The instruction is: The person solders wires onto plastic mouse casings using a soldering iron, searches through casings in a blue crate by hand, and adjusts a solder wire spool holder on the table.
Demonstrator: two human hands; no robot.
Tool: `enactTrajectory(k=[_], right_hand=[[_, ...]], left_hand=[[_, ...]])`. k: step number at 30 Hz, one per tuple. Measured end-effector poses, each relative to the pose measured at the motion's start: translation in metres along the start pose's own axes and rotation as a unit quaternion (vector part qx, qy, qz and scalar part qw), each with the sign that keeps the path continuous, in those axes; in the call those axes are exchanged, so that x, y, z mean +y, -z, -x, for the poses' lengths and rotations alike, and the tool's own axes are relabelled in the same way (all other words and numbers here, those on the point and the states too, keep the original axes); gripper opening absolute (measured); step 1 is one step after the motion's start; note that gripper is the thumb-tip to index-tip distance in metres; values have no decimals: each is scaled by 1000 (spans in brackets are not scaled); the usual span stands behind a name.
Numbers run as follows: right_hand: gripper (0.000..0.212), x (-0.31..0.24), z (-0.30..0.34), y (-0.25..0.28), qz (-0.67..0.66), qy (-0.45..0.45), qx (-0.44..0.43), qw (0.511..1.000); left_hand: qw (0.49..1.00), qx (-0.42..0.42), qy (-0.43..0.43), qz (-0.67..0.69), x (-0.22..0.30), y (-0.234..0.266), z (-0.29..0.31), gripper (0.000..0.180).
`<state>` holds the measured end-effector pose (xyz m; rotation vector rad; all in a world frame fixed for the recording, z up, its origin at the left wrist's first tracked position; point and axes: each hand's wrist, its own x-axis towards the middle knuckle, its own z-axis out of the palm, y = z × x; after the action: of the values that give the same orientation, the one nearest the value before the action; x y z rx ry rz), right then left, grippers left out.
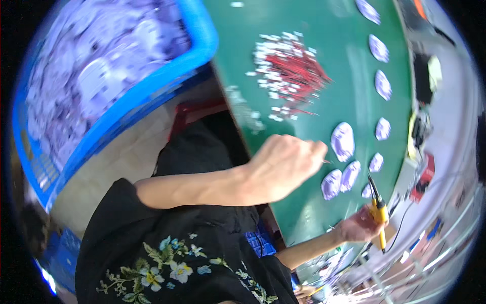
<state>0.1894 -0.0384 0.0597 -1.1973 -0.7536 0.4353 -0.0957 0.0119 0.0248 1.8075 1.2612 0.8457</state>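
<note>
Over the green table (304,223), my left hand (286,164) is closed, with the thin end of a red wire (326,161) poking out at its fingertips. Just beyond those fingertips lies a pale purple oval plastic part (342,142); two similar parts (350,176) sit side by side a little nearer. At the right, my right hand (360,226) grips the yellow handle of a soldering iron (379,209). Its dark tip points up and away, close to a small purple part (366,191) near the table's far edge. How the left fingers pinch the wire is partly hidden.
A heap of red wires with white connectors (293,73) lies on the table's left half. Several purple parts (383,85) form a row along the far edge. A blue basket (202,38) full of purple parts stands at left. A red device (423,178) sits beyond the table.
</note>
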Motion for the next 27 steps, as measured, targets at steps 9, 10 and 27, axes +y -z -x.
enactTrajectory(k=[9,10,27], right_hand=[[31,3,0,-13,7,-30,-13,999],[31,8,3,-17,6,-42,-8,999],[32,44,20,-23,124,-18,-122,985]], left_hand=[[990,126,-59,-2,6,-48,-48,12],[989,134,-65,-10,6,-51,-49,12],[996,87,4,32,-4,-54,-60,10]])
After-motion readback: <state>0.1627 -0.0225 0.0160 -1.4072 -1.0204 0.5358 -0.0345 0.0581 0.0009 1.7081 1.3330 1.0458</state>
